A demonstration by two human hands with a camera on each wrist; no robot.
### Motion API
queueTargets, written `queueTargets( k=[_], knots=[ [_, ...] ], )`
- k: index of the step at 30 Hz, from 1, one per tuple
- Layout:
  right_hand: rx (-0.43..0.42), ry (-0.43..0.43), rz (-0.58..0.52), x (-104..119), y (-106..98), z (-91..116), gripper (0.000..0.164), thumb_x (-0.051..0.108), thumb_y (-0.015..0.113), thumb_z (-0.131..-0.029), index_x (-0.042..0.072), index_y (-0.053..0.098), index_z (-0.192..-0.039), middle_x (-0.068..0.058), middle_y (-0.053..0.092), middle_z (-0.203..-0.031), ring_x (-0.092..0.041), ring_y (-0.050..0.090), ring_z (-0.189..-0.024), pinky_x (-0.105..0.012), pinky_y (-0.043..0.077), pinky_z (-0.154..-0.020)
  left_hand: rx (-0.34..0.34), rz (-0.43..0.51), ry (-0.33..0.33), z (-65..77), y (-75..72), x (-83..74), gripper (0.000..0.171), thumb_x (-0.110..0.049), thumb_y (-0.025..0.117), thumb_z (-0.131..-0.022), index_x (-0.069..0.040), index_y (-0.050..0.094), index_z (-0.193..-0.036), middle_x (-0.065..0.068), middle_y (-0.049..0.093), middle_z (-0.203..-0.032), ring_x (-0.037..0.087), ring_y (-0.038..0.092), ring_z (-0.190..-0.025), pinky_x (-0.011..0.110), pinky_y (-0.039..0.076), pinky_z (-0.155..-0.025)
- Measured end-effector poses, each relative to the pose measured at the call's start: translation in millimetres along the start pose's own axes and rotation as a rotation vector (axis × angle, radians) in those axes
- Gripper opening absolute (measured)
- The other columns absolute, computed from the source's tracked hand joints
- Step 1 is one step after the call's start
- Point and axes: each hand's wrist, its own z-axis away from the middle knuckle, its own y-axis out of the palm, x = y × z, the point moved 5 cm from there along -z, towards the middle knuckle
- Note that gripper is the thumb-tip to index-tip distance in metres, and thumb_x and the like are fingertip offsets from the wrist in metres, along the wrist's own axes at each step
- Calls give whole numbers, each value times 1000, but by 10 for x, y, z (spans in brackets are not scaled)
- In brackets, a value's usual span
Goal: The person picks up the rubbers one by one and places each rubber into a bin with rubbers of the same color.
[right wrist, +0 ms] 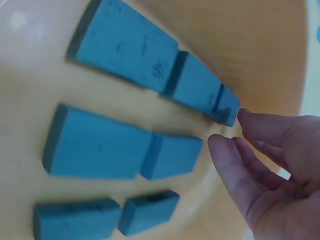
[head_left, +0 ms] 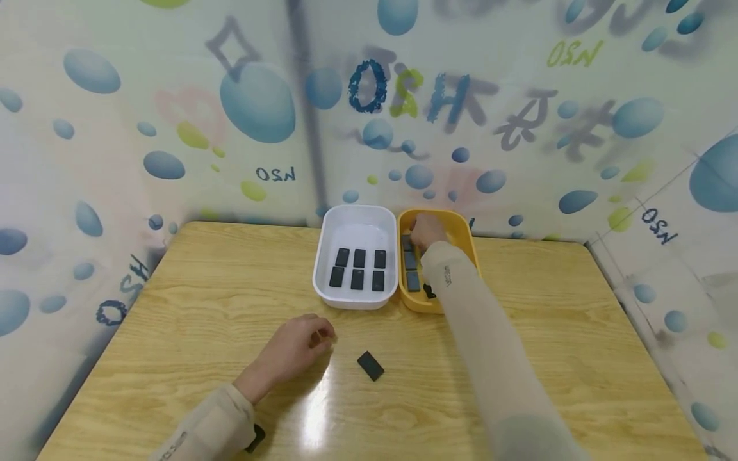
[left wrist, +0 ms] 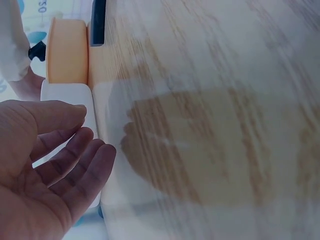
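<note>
My right hand (head_left: 428, 232) reaches into the far left part of the yellow bin (head_left: 474, 253). In the right wrist view, its thumb and fingers are slightly apart, beside the end of a small grey-blue rectangular block (right wrist: 228, 106). A fingertip is at or very near that block's edge; nothing is pinched. Several like blocks (right wrist: 100, 142) lie flat in rows in the bin. My left hand (head_left: 296, 346) hovers over the table with loosely bent fingers and holds nothing. To its right, a dark rectangular block (head_left: 371, 365) lies tilted on the table.
A white bin (head_left: 355, 304) stands against the yellow one's left side, holding two rows of dark blocks (head_left: 359, 258). Both are near the back edge of the wooden table (head_left: 230, 275), before a patterned wall (head_left: 346, 160). Black parts (head_left: 255, 438) show at both sleeves.
</note>
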Motion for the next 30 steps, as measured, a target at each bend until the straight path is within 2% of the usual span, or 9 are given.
queueTargets(
  k=[2,7,9,14,19,25,30],
  knots=[
    [13,-5,7,-10,-52,21,16,2,52,-85,6,64,-95,-6,58,-81,-24,55,-74,-30,46,-61,4,-2,-1,-2,2,-9,11,-12,74,-82,-17,71,-91,-5,68,-89,5,60,-76,20,52,-68],
    [33,-106,75,49,-206,168,32,9,58,-90,4,61,-121,-11,64,-105,-25,58,-89,-35,53,-82,9,-9,10,-8,10,-50,11,-11,73,-83,-17,71,-92,-5,68,-89,7,61,-77,22,53,-69],
    [57,-131,89,63,-257,265,34,12,60,-91,4,60,-124,-12,64,-108,-25,59,-90,-35,53,-84,13,-8,23,-12,20,-75,12,-9,72,-83,-16,71,-92,-5,68,-89,8,62,-78,23,53,-70],
    [61,-184,174,65,-380,513,27,20,63,-92,9,62,-117,-9,66,-107,-23,62,-84,-34,53,-77,43,11,56,-20,65,-141,12,-7,70,-84,-15,71,-93,-3,69,-91,8,63,-80,23,54,-72],
    [19,-293,259,93,-447,738,26,24,65,-91,9,67,-112,-10,68,-111,-25,64,-92,-39,53,-85,54,14,81,-16,79,-196,12,-7,70,-84,-13,70,-95,-1,70,-95,9,64,-81,24,55,-73],
    [21,-398,203,112,-439,1038,21,20,69,-89,7,68,-105,-10,70,-101,-24,64,-89,-38,54,-81,72,20,130,-24,90,-270,15,-5,71,-83,-13,70,-97,-1,70,-97,11,65,-84,27,56,-76],
    [43,-439,192,81,-415,1321,17,19,69,-90,7,67,-102,-7,69,-95,-20,61,-84,-35,52,-78,85,-1,195,-46,113,-328,23,0,69,-82,-13,70,-100,-1,71,-100,13,66,-89,30,57,-80]
  ],
)
